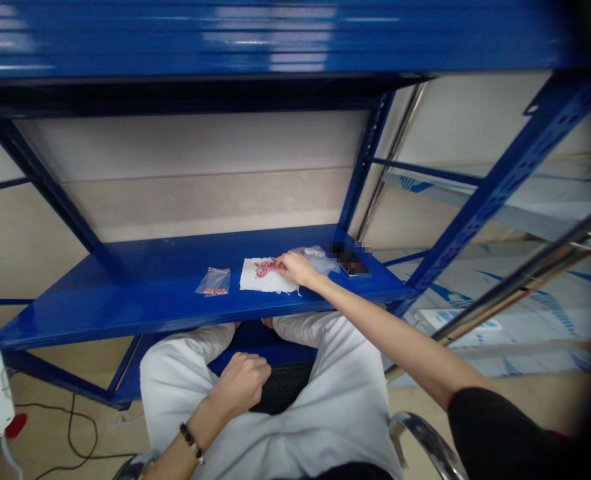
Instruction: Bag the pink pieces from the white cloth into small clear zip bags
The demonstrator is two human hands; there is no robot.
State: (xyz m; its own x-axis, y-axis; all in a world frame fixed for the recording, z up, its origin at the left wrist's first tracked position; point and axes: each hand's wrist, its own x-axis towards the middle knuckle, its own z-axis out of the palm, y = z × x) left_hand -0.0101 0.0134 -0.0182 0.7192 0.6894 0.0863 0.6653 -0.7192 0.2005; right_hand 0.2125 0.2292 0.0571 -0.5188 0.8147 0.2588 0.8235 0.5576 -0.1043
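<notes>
R hand [295, 268] fingers [280, 263] touching pink beaded piece [265, 268], grip unclear; piece is lying on white cloth [265, 281], prob. for contrast, on blue steel shelf [175, 313] w/in reach, small plastic bag [214, 281] beside. L hand [240, 383] clenching over white trousers [335, 393].

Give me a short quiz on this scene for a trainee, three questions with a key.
1. What is the right hand reaching to on the white sheet?
2. True or false: the left hand rests on the blue shelf.
3. Fill the gap: in the view, the small bag lies to the ___ of the white sheet.

Key:
1. The pink beads.
2. False: it rests on the lap.
3. Left.
</notes>
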